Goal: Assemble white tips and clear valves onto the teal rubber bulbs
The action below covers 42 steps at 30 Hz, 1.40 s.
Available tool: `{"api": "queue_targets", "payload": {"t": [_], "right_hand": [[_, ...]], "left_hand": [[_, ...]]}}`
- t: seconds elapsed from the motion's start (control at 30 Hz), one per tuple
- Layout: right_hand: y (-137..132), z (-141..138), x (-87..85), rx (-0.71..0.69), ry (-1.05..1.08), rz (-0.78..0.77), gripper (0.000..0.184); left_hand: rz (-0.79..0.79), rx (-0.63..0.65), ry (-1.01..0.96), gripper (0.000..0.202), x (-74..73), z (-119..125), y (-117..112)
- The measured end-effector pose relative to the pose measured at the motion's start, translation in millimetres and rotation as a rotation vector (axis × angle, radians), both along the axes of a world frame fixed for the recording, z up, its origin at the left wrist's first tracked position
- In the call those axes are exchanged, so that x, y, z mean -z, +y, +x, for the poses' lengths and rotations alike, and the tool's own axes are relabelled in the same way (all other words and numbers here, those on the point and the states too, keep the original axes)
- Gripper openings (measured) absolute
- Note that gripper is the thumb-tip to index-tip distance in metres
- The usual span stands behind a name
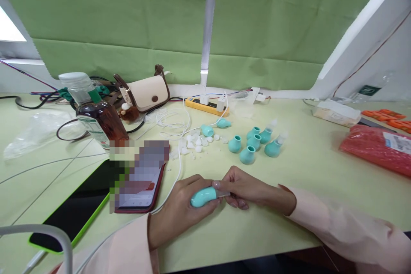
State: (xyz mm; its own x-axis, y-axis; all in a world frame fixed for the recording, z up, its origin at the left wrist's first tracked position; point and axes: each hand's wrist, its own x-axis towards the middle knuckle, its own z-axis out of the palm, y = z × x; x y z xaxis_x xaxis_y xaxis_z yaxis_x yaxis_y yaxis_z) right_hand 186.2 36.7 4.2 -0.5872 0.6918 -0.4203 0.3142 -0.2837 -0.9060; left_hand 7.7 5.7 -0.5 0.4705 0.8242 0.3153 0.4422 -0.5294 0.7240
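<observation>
Teal bulb [203, 197]: held between the two hands above the near part of the table [272, 227]; it serves as centre of the clock, with 12 pointing away from the person.
Long axis: roughly 9 to 3 o'clock; rounded end at 9, neck and clear tip [224, 194] at 3.
Left hand [181, 199]: at 9 o'clock, curled narrowly around the bulb's body; the nearer hand to the rounded end.
Right hand [240, 190]: at 3 o'clock, pinching at the clear tip, its thumb reaching back to the neck; the nearer hand to the tip.
White pieces [198, 149]: loose heap near 12 o'clock.
Two lying bulbs [206, 130]: just beyond the heap, 12 to 1 o'clock.
Four standing bulbs [247, 155]: 1 to 2 o'clock, mouths upward, bare.
Two tipped bulbs [272, 149]: beside these, near 2 o'clock, translucent tips in place.
Red-cased phone [138, 199]: near 10 o'clock, beyond the left hand.
</observation>
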Motion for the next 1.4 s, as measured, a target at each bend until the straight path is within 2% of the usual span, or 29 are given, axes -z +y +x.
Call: {"api": "queue_targets", "payload": {"t": [0.13, 0.2, 0.27, 0.37, 0.43, 0.5, 0.63, 0.7, 0.8, 0.9, 1.0, 1.07, 1.2, 1.4], "right_hand": [[-1, -2, -3.5, -0.086, -0.057, 0.115, 0.052], [3, -3, -7.5, -0.113, -0.111, 0.248, 0.058], [13, -5, -12.8, -0.056, -0.174, 0.465, 0.061], [36, -10, -18.5, 0.063, -0.356, 0.917, 0.047], [53, -16, -16.8, 0.057, -0.540, 1.174, 0.037], [66, -22, -10.4, -0.003, -0.663, 1.285, 0.037], [78, -32, 4.2, -0.074, -0.699, 1.306, 0.018], [77, -34, 5.2, -0.090, -0.687, 1.310, 0.024], [69, -28, -4.3, -0.107, -0.657, 1.315, 0.032], [49, -14, -20.3, -0.053, -0.447, 1.244, 0.030], [26, 5, -31.5, 0.041, -0.114, 1.020, 0.025], [14, 15, -32.5, 0.078, 0.028, 0.930, 0.023], [4, 23, -23.7, 0.062, 0.152, 1.001, 0.011], [3, 23, -17.8, -0.070, 0.141, 1.078, 0.016]], "left_hand": [[-0.015, -0.049, -0.093, 0.013, -0.2, 3, -3], [-0.033, -0.071, -0.130, 0.015, 0.1, 5, -5], [-0.080, -0.096, -0.156, 0.016, -0.6, 5, -7], [-0.178, -0.147, -0.180, 0.014, -4.3, 5, -8], [-0.240, -0.176, -0.208, 0.015, -7.5, 4, -8], [-0.300, -0.191, -0.255, 0.019, -10.3, 3, -8], [-0.380, -0.223, -0.317, 0.024, -13.2, 3, -7], [-0.409, -0.256, -0.302, 0.019, -13.6, 3, -7], [-0.472, -0.299, -0.307, 0.018, -12.6, 2, -4], [-0.527, -0.335, -0.410, 0.020, -8.9, 0, 0], [-0.553, -0.317, -0.518, 0.021, -2.7, -3, 4], [-0.577, -0.282, -0.568, 0.021, 1.0, -5, 5], [-0.656, -0.215, -0.637, 0.022, 3.4, -6, 4], [-0.684, -0.178, -0.585, 0.023, 2.5, -5, 5]]}}
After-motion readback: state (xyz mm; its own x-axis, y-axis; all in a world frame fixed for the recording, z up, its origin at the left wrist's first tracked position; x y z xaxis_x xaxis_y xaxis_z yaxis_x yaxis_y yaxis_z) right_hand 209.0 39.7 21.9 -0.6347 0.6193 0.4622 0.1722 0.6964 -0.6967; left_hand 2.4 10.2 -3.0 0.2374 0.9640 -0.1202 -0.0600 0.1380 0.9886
